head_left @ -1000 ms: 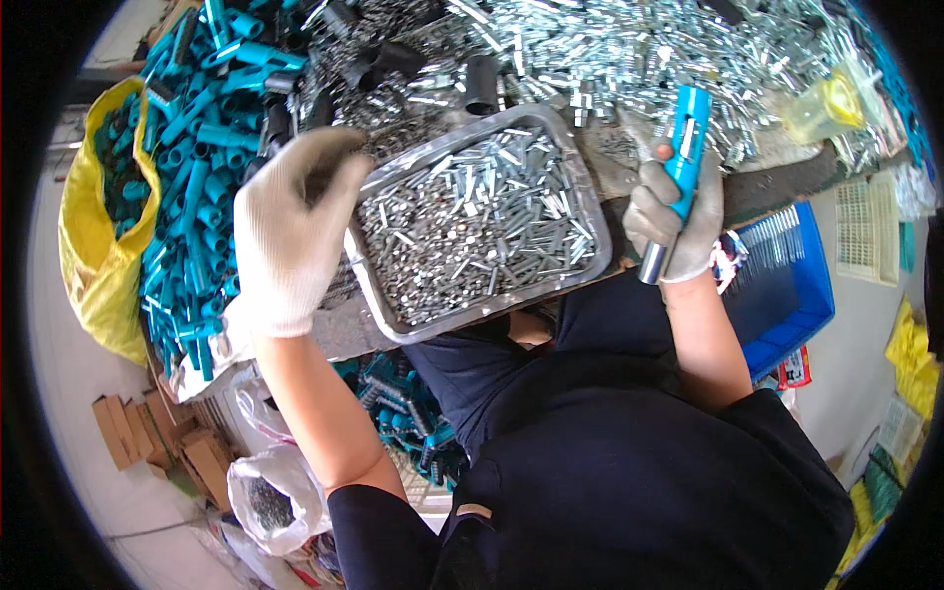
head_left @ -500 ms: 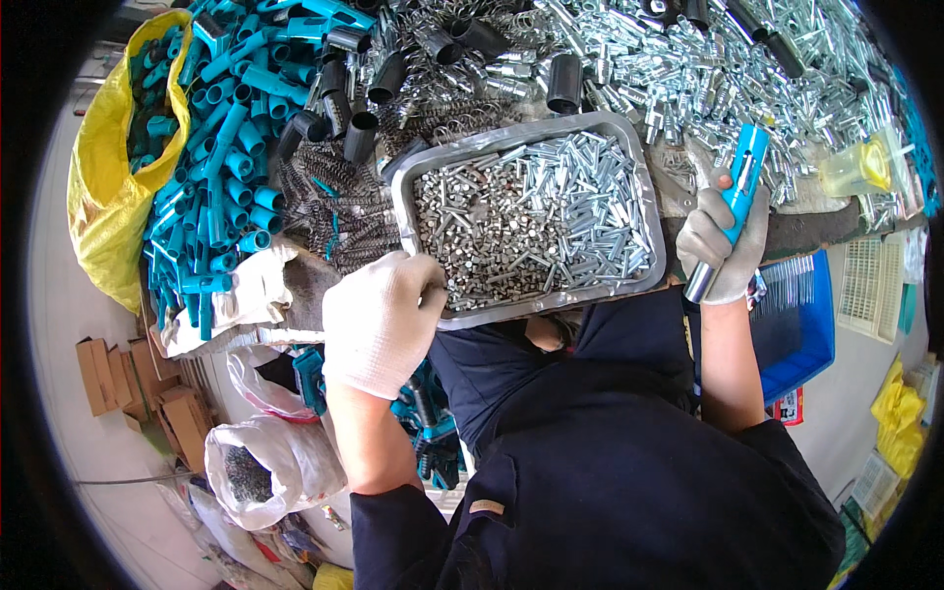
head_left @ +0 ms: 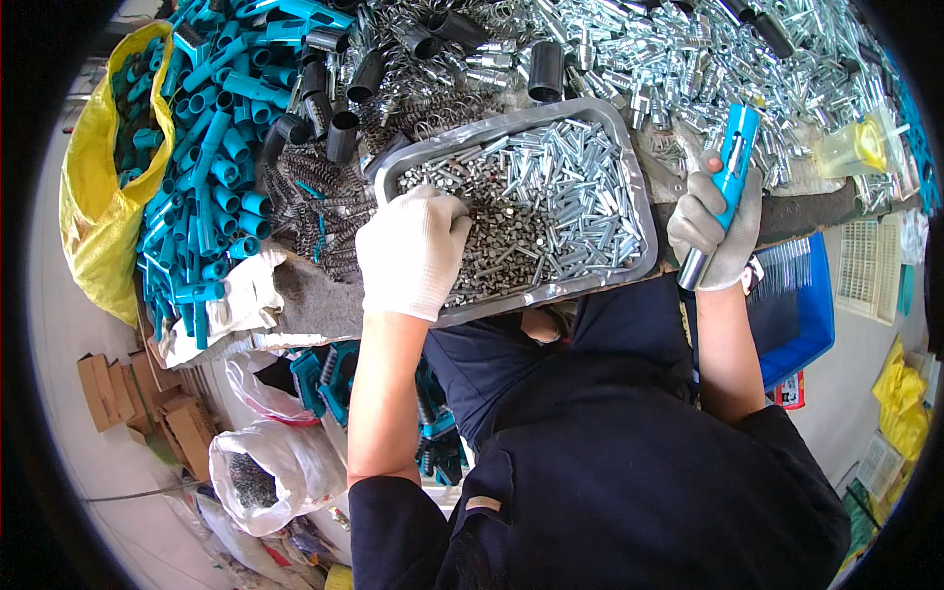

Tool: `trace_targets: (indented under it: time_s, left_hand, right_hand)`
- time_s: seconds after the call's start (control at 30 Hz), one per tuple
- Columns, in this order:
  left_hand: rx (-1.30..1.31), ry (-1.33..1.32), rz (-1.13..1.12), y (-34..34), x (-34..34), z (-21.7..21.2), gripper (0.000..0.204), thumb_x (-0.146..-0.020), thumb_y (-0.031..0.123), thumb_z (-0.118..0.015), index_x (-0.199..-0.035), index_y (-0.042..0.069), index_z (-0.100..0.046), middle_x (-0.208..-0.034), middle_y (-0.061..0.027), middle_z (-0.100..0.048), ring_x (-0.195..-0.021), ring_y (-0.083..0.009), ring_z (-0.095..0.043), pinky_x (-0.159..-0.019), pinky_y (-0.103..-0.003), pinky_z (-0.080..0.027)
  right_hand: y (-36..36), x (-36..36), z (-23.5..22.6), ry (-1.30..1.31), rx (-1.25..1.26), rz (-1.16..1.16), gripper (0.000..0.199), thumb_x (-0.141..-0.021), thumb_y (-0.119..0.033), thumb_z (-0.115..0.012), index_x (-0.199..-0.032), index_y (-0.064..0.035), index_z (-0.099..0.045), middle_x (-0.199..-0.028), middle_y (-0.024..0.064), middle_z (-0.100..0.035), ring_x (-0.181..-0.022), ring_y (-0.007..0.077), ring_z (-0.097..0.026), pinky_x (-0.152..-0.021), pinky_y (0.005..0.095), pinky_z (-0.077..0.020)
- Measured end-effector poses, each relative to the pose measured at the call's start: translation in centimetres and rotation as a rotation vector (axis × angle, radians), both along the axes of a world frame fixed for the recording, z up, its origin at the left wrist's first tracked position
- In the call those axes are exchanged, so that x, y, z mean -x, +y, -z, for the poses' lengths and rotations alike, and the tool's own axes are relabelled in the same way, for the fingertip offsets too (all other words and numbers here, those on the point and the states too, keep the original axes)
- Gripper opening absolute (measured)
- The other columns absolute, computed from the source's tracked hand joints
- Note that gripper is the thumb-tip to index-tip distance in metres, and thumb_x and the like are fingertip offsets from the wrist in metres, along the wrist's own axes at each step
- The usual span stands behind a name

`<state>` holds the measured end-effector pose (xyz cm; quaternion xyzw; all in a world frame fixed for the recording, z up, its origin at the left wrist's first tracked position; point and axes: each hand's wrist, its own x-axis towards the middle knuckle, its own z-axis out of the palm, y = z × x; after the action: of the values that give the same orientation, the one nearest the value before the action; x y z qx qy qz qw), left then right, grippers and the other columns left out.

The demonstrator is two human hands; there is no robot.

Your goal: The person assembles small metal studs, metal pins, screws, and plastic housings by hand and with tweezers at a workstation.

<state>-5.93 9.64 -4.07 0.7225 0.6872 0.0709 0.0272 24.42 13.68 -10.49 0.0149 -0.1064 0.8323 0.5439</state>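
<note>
Left hand (head_left: 413, 254) moving from tray's (head_left: 640, 197) near corner in over the bits (head_left: 497, 236)

Compared with half a second ago, that gloved hand is reaching farther in: it is crossing the tray's left side, knuckles up, fingers curling down toward the bits. Its fingertips are hiding from where I am standing, so I cannot tell whether they are pinching anything.

Across from it, the right hand (head_left: 716, 224), gloved too, is gripping a teal tube (head_left: 735, 162), fingers wrapping around it. The tube is slanting just right of the tray, its slotted end pointing up and away, its silver end (head_left: 693, 267) poking out below the hand.

Inside the tray, bits are filling the left part and longer pins (head_left: 595, 211) the right. Springs (head_left: 310, 211) are lying to its left on the bench (head_left: 320, 305), beside a heap of teal parts (head_left: 206, 187) and a yellow sack (head_left: 88, 236). Shiny fittings (head_left: 649, 49) are spreading along the far side, and a yellowish cup (head_left: 851, 154) is resting at the right. Lower down on that side, a blue bin (head_left: 824, 315) is sitting.
</note>
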Motion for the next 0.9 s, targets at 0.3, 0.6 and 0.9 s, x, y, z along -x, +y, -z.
trace_targets:
  time_s: [0.3,0.6,0.9]
  left_hand:
    - [0.144,0.057,0.079,1.1,-0.4,-0.7,0.012,-0.078,0.022,-0.069,-0.083,0.013,-0.075,-0.086,-0.0078,-0.067,-0.082,-0.0281,-0.067,-0.073,-0.037,-0.053]
    - [0.192,0.039,0.041,1.0,-0.7,-0.9,0.012,-0.078,0.018,-0.064,-0.084,0.010,-0.069,-0.089,-0.0111,-0.067,-0.082,-0.0306,-0.067,-0.074,-0.039,-0.053]
    - [0.021,-0.034,-0.078,0.4,0.7,-2.5,0.012,-0.081,0.019,-0.066,-0.086,0.008,-0.069,-0.089,-0.0105,-0.067,-0.080,-0.0293,-0.066,-0.071,-0.036,-0.052]
  right_hand:
    - [0.1,-0.2,0.5,-0.003,-0.029,-0.023,0.050,-0.100,-0.048,-0.048,-0.116,-0.0007,-0.053,-0.069,0.0012,-0.036,-0.045,0.0087,-0.029,-0.038,0.0242,-0.0228]
    - [-0.1,-0.4,0.5,-0.036,-0.037,0.000,0.052,-0.100,-0.051,-0.044,-0.116,-0.0014,-0.051,-0.069,0.0013,-0.037,-0.044,0.0086,-0.029,-0.038,0.0243,-0.0232]
    - [-0.2,-0.6,0.7,-0.086,-0.042,0.024,0.052,-0.100,-0.052,-0.044,-0.114,-0.0021,-0.051,-0.067,0.0011,-0.038,-0.043,0.0082,-0.030,-0.038,0.0242,-0.0237]
